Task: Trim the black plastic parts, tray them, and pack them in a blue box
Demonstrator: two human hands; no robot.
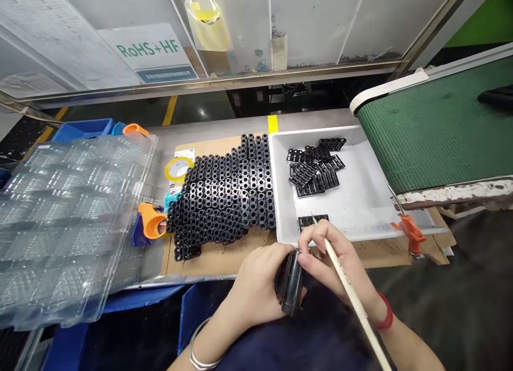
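My left hand (260, 283) is wrapped round a black plastic part (293, 288), held upright near my body. My right hand (334, 259) is closed on a long pale-handled tool (348, 283) with a thin pointed tip, and its fingertips are at the top of the black part. Just beyond my hands, a flat black slotted piece (313, 221) lies at the near edge of a white tray (360, 221). More slotted black pieces (316, 170) are heaped farther back in the tray. Left of it stand rows of stacked black parts (224, 194) on cardboard.
Clear plastic trays (76, 216) are stacked at the left. Yellow tape (179, 169) and an orange holder (153, 221) sit beside the rows. An orange-handled tool (411, 233) rests at the white tray's right edge. A green conveyor belt (444, 125) is at the right.
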